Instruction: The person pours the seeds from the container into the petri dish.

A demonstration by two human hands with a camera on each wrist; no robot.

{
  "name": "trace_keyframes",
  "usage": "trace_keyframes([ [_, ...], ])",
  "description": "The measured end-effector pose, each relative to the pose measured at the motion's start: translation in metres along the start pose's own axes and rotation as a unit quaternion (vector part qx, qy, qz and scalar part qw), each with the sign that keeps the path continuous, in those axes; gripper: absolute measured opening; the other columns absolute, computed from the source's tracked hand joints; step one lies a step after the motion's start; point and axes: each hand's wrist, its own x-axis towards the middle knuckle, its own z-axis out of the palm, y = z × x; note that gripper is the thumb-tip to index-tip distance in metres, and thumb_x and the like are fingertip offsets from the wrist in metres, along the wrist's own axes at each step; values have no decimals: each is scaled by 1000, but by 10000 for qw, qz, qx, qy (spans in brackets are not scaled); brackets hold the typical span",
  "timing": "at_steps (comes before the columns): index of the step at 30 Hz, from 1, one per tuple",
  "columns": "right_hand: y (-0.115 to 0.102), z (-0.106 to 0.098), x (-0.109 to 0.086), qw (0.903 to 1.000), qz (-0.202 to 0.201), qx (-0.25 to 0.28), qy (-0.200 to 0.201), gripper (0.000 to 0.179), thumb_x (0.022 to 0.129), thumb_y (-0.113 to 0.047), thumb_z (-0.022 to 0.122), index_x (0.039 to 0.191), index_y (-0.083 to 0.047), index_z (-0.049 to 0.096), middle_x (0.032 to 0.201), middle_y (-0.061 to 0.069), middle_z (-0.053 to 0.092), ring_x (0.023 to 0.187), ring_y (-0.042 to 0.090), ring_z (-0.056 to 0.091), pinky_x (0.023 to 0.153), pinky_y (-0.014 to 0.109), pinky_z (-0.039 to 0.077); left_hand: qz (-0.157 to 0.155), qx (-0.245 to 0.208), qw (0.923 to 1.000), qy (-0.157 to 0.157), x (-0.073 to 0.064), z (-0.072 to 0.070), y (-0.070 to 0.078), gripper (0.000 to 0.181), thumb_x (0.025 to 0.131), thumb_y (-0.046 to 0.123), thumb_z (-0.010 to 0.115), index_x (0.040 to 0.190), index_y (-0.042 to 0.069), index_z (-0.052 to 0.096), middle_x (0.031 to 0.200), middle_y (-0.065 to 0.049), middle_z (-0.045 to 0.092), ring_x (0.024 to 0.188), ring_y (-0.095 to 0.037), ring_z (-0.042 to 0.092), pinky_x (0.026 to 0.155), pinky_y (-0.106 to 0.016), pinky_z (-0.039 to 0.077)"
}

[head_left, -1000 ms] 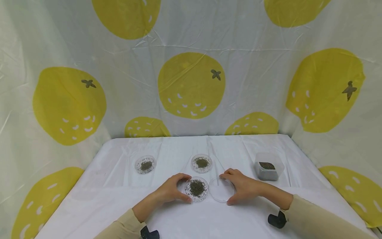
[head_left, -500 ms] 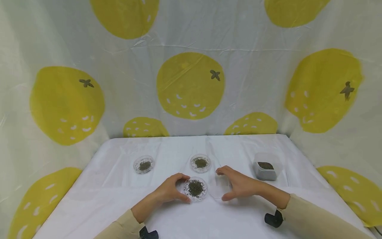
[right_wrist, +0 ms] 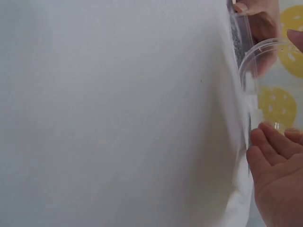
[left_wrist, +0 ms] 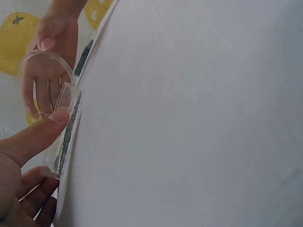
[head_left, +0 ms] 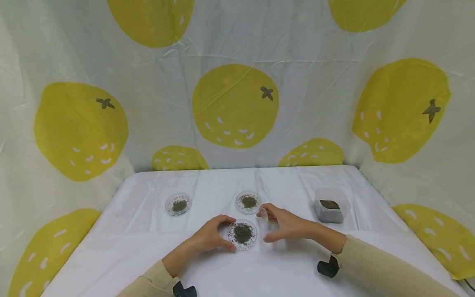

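Observation:
My left hand [head_left: 202, 238] curls thumb and fingers round the side of a clear petri dish [head_left: 242, 234] with dark green-brown granules spread inside. The dish sits flat on the white cloth. My right hand [head_left: 289, 225] holds a clear petri dish lid [head_left: 264, 220], tipped up almost on edge just right of the dish. In the left wrist view the lid [left_wrist: 65, 62] shows as a round rim, with the right thumb [left_wrist: 46, 43] at its edge and the fingers seen through it. The right wrist view catches the lid's curved rim [right_wrist: 258, 47] near the dish [right_wrist: 240, 35].
Behind stands a second petri dish [head_left: 248, 201] of granules, and another dish [head_left: 178, 205] lies farther left. A clear square tub [head_left: 329, 214] with dark granules stands at the right. A lemon-print curtain [head_left: 233, 107] closes the back and sides of the white-covered table [head_left: 219, 272].
My right hand has raised the lid from lying flat, tilted it on edge and moved it left towards the dish. My left hand stays on the dish.

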Motion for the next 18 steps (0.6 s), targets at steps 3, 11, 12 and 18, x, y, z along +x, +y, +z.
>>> trace_keyframes([
  [3, -2, 4, 7, 9995, 23, 320, -61, 92, 83, -27, 86, 150, 7, 33, 143, 18, 54, 137, 36, 49, 115, 44, 38, 19, 40, 10000, 30, 1, 0, -1, 78, 65, 18, 100, 134, 7, 64, 134, -5, 62, 135, -36, 48, 117, -56, 30],
  [11, -11, 16, 21, 9997, -22, 228, -24, 87, 85, -27, 85, 150, 6, 38, 142, 21, 52, 131, 36, 56, 110, 41, 44, 52, 176, 9998, 80, 0, 1, -1, 78, 66, 21, 100, 135, 8, 64, 134, -4, 62, 134, -35, 49, 116, -56, 32],
  [12, -12, 18, 22, 9998, -10, 176, 20, 87, 85, -27, 84, 150, 7, 39, 142, 20, 52, 130, 35, 57, 109, 41, 45, 53, 184, 9998, 78, 0, 1, -1, 78, 66, 22, 100, 135, 8, 64, 134, -4, 62, 134, -35, 49, 116, -56, 32],
  [18, -17, 28, 28, 9997, 72, -145, 156, 90, 86, -33, 85, 152, 10, 39, 141, 17, 54, 126, 31, 57, 105, 42, 49, -10, 163, 9998, 103, 0, 1, -1, 79, 66, 21, 100, 134, 7, 64, 135, -5, 62, 135, -36, 48, 116, -56, 31],
])
